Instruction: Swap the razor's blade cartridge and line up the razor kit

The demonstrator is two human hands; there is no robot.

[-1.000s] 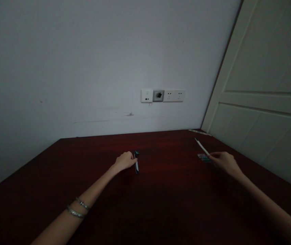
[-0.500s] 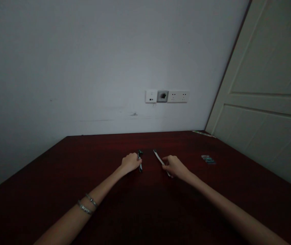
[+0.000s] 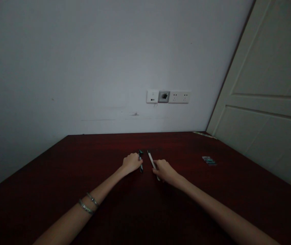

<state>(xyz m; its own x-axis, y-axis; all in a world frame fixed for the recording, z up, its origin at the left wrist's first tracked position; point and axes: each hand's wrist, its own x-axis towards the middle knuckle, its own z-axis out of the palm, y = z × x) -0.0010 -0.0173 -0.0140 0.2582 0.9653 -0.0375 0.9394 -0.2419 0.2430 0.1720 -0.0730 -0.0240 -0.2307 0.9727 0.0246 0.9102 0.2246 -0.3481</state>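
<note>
On the dark red tabletop point(image 3: 104, 144), my left hand point(image 3: 131, 164) is closed around a small razor point(image 3: 141, 166), with a dark head at the far end and a pale handle with a black end. A little to its right, my right hand point(image 3: 165, 171) pinches a long, thin white stick point(image 3: 151, 159) with a dark tip; its exact kind is too small to make out. The stick slants away from me, its dark tip pointing toward the wall. A narrow gap separates the stick from the razor. Fingers hide part of both things.
A small clear packet with greenish contents point(image 3: 209, 160) lies to the right. At the far right corner is a narrow printed strip point(image 3: 204, 134). Behind the table stands a pale wall with sockets point(image 3: 179, 97); a white panelled door point(image 3: 260, 119) borders the right side.
My right hand has moved left with the white stick, bringing it closer to the razor. My left hand and the razor have stayed nearly in place. The view has shifted slightly.
</note>
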